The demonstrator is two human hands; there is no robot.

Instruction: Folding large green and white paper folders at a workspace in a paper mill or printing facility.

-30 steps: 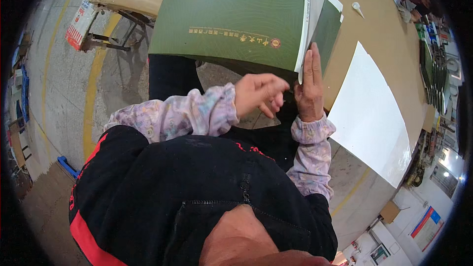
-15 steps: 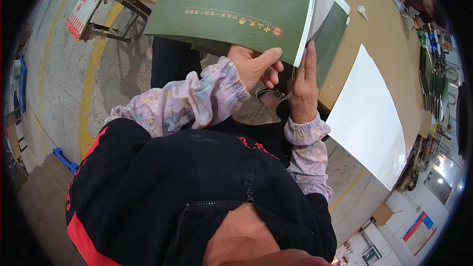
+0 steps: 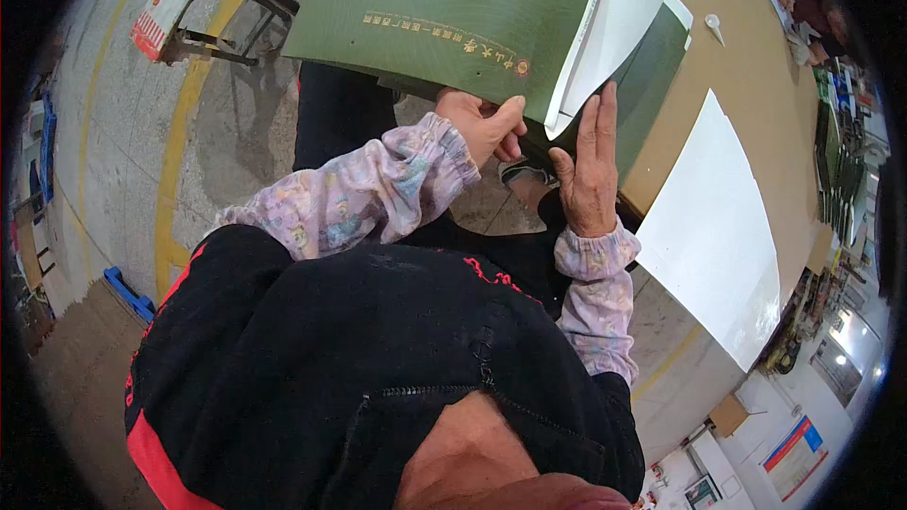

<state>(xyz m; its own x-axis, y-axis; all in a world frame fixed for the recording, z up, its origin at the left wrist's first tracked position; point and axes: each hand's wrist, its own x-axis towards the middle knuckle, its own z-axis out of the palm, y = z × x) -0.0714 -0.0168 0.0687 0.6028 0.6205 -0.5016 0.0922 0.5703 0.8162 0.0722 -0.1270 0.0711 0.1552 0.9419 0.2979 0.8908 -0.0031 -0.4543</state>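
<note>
So we've got the green cover [image 3: 444, 9] sticking out past the left edge of the bench [image 3: 756, 85], over the floor [image 3: 236, 123]; a white flap [image 3: 609, 24] stands curled along its right side. Our left hand [image 3: 480, 125] is bent at the cover's near edge, thumb up; some fingertips are hidden, so we can't tell if it's really pinching. Our right hand [image 3: 590, 175] is flat and holding nothing, straight fingers right by the flap; can't tell if they touch. Way we see it, uneven pressure there could crease the flap; a loose left hand could let the cover sag or slip; our right sleeve [image 3: 600, 269] could knock the white sheet [image 3: 713, 236] at the bench's near edge.
</note>
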